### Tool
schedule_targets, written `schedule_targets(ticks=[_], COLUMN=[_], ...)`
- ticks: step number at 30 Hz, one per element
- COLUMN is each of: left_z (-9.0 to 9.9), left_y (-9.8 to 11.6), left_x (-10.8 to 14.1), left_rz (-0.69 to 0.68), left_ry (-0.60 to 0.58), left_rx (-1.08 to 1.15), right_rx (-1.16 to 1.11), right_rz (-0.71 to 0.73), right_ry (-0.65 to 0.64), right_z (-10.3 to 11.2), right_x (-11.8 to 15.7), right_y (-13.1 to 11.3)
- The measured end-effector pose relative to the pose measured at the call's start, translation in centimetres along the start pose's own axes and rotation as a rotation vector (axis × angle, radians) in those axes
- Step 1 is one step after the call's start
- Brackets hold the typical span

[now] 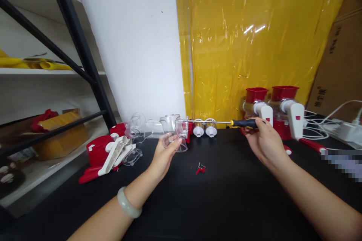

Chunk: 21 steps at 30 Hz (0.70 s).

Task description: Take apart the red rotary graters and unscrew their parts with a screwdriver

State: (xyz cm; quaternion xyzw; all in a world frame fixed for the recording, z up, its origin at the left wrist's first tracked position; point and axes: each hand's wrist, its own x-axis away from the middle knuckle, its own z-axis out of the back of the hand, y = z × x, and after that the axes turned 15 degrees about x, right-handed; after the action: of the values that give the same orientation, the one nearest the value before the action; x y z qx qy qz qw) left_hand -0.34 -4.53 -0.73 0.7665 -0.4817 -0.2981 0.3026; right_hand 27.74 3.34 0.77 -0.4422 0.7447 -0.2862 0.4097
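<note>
My left hand (166,151) is closed around a clear plastic housing (170,123), holding it above the black table. In my right hand (266,141) is a long screwdriver (244,123) with a black and yellow handle, held level and pointing left. Its metal shaft reaches the right side of the housing; whether the tip touches a screw I cannot make out. Below, on the table, lie a small red plastic piece (200,170) and a few screws (201,165). Two drum graters (204,128) with white ends stand behind, between my hands.
Red and white grater parts (98,150) and more clear plastic parts (135,128) lie at the left. Two assembled rotary graters (285,109) stand at the right, beside white cables and a power strip (346,131). A black-framed shelf (79,41) rises on the left.
</note>
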Motion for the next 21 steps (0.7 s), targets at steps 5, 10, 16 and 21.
schedule_targets(ticks=[5, 10, 16, 21], left_z=[-0.15, -0.03, 0.04, -0.08], left_y=[-0.01, 0.08, 0.40, 0.86], left_x=[-0.06, -0.29, -0.42, -0.47], left_rz=[-0.075, -0.165, -0.211, -0.242], left_ry=[-0.045, -0.112, -0.130, -0.114], left_rx=[-0.016, -0.026, -0.059, -0.101], right_rx=[0.097, 0.241, 0.222, -0.046], right_rz=[0.001, -0.027, -0.035, -0.186], right_ry=[-0.005, -0.015, -0.079, -0.139], right_z=[0.07, 0.42, 0.54, 0.91], right_x=[-0.01, 0.22, 0.25, 0.05], right_y=[0.00, -0.03, -0.21, -0.71])
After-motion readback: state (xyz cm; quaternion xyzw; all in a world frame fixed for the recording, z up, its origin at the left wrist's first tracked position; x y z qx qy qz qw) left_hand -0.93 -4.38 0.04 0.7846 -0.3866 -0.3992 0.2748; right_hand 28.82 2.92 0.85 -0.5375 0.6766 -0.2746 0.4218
